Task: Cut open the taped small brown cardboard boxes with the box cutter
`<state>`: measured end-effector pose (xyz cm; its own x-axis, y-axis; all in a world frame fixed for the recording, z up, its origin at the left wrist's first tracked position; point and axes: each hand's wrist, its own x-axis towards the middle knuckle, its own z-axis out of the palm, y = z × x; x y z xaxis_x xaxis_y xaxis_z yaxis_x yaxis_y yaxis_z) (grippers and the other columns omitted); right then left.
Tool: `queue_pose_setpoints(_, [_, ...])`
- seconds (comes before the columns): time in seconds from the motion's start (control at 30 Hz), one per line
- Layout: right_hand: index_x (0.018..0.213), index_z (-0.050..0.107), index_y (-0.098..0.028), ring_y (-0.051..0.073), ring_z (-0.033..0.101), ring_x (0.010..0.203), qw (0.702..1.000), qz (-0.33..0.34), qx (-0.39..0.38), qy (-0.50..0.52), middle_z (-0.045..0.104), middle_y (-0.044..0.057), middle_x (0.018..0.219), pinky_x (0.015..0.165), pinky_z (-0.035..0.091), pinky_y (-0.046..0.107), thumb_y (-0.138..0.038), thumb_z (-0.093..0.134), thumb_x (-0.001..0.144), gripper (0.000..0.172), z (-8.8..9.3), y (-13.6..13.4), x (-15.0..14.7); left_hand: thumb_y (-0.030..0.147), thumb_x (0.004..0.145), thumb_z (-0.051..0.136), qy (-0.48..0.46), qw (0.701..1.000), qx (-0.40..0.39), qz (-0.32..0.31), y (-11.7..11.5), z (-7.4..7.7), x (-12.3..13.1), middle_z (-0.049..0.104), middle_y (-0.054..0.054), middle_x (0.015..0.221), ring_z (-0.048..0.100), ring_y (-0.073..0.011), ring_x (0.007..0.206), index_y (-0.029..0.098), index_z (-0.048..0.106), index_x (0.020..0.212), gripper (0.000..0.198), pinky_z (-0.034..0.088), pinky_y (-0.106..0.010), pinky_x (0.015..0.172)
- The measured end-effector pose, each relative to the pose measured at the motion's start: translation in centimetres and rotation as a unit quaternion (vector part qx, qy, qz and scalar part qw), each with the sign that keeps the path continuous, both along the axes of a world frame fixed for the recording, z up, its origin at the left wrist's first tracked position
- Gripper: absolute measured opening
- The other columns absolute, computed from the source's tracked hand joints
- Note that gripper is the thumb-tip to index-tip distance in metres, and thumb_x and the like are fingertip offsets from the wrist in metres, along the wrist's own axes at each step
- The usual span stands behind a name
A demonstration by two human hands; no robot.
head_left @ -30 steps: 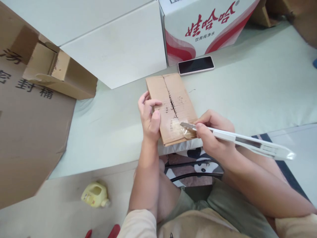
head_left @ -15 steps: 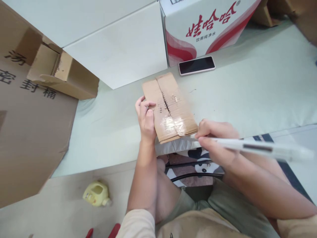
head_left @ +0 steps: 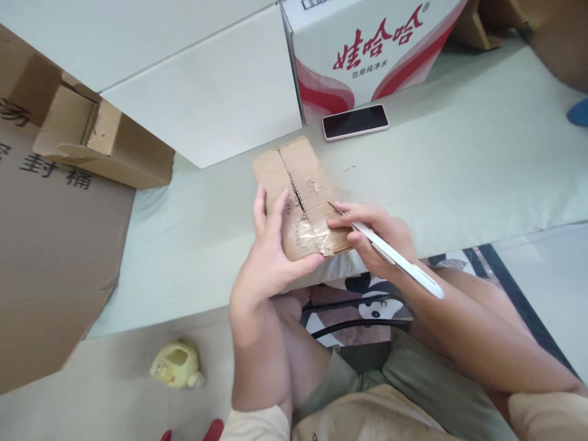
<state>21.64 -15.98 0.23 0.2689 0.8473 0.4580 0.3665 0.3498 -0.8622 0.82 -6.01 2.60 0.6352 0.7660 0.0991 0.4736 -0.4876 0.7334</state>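
Observation:
A small flat cardboard box lies on the pale green surface at its near edge. Its top seam is slit along the middle, with clear tape near the front end. My left hand grips the box's near left corner, thumb under the front edge and fingers stretched up its left side. My right hand is closed on a white utility knife, whose blade tip rests over the box's right side, close to the seam.
A black phone lies just behind the box. A red-and-white printed carton and a white box stand at the back. Brown cartons fill the left. A yellow jug sits on the floor.
My right hand has lifted the knife from the box's front right corner up onto its right side. My left hand slid from the left edge down to the near corner, fingers now spread.

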Motion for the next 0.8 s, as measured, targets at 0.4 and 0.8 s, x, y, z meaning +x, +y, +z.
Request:
queue_pose_setpoints(0.4, [0.104, 0.070, -0.028, 0.027, 0.073, 0.121, 0.997, 0.026, 0.030, -0.073, 0.082, 0.008, 0.104, 0.100, 0.059, 0.046, -0.055, 0.051, 0.100, 0.033, -1.2, 0.3, 0.2, 0.052, 0.077, 0.085, -0.060, 0.989, 0.134, 0.028, 0.3, 0.8, -0.3, 0.058, -0.012, 0.151, 0.052, -0.0358, 0.147, 0.027, 0.068, 0.125, 0.057, 0.041, -0.060, 0.124])
queue_pose_setpoints(0.8, [0.087, 0.062, -0.026, 0.020, 0.062, 0.071, 0.998, -0.045, -0.034, -0.030, 0.065, 0.002, 0.075, 0.071, 0.052, 0.037, -0.043, 0.055, 0.095, 0.020, 2.9, -1.1, -0.3, 0.049, 0.080, 0.079, -0.052, 0.991, 0.106, -0.062, -0.6, 0.1, 1.9, 0.030, -0.015, 0.168, 0.011, -0.0416, 0.164, 0.031, 0.044, 0.149, 0.079, 0.019, -0.068, 0.130])
